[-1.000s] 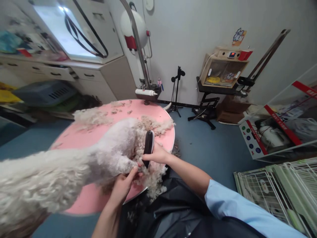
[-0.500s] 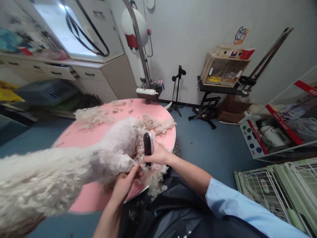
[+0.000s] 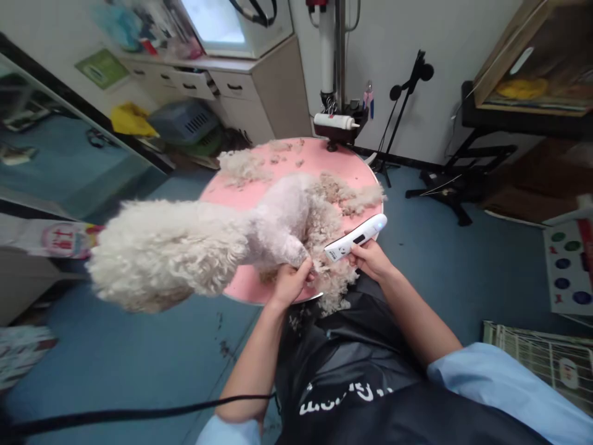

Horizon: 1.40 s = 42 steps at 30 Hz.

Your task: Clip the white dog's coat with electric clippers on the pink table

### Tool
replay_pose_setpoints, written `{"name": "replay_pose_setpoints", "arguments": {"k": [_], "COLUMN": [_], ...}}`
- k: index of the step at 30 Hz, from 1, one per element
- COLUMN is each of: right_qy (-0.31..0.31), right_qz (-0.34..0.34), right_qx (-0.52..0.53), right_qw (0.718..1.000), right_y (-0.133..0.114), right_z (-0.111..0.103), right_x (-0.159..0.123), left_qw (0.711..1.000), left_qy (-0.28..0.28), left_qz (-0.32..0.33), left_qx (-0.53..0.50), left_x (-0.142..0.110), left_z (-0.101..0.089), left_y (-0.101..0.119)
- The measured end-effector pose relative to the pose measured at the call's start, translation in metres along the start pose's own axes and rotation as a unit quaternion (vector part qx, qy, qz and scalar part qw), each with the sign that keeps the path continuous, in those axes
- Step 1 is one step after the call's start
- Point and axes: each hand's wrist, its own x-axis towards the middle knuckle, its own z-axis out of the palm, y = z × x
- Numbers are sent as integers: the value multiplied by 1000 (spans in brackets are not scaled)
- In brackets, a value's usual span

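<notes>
The left hand (image 3: 293, 281) pinches a front paw of the white dog (image 3: 282, 216), which stands at the near left edge of the pink table (image 3: 231, 188). Fingers closed round white clippers (image 3: 356, 238), the right hand (image 3: 369, 259) holds them over loose fur (image 3: 331, 278) by the table's near right edge.

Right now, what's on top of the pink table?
On the pink table: a partly shorn dog and loose fur clumps. The right hand holds a white clipper over it. Whatever lies beneath dog or fur is covered.
</notes>
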Motion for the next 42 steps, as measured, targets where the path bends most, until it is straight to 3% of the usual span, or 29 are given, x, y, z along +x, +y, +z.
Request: {"name": "replay_pose_setpoints", "arguments": {"k": [5, 12, 18, 21, 24, 27, 31, 35, 37, 39, 42], "right_qy": [49, 22, 46, 31, 87, 140, 97, 151, 135, 89, 88], "right_qz": [-1, -26, -46, -31, -37, -42, -36, -37, -27, -30, -45], "right_qx": [-38, -88, -59, 3, 50, 31, 83, 78, 73, 89, 99], "right_qw": [998, 996, 996, 999, 994, 989, 991, 985, 988, 992, 990], "right_y": [8, 17, 25, 26, 29, 34, 42, 48, 49, 48, 44], "right_z": [11, 27, 29, 31, 28, 22, 20, 25, 27, 28, 28], "right_x": [3, 0, -4, -6, -7, -7, -9, -10, -9, -8, -6], "left_qw": [1000, 1000, 1000, 999, 999, 1000, 999, 995, 992, 992, 994], "left_qy": [-8, -8, -1, 9, 14, 2, 10, 30, 28, 12, -42], "left_qz": [20, 15, 20, 27, 32, 21, 14, 39, 30, 24, 65], "left_qx": [10, -8, -12, -17, -14, -4, 30, 91, 119, 121, 79], "left_x": [-3, -3, -4, -4, -4, -3, 0, 0, 1, 3, 7], "left_z": [-2, 0, 3, 4, 4, 3, 2, -2, -5, -8, -9], "left_y": [0, -4, -2, 2, 6, 5, 2, 8, 12, 15, 18]}}
